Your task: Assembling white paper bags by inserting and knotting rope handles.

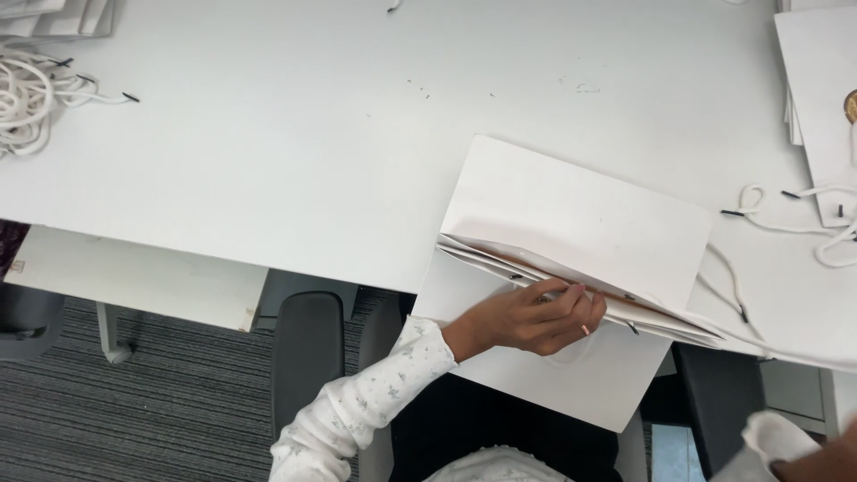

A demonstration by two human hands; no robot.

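Bag [571, 214] lies flat, long axis slanting down-right; left hand [536, 319] pinches its open edge; right hand [817, 460], barely visible, grip unclear.

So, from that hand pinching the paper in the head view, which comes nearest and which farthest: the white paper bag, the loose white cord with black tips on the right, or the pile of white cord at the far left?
Measured from the left hand:
1. Flat white paper bag, touched at its opening.
2. Loose white cord with black tips, to the right.
3. Pile of white cord, top left corner.
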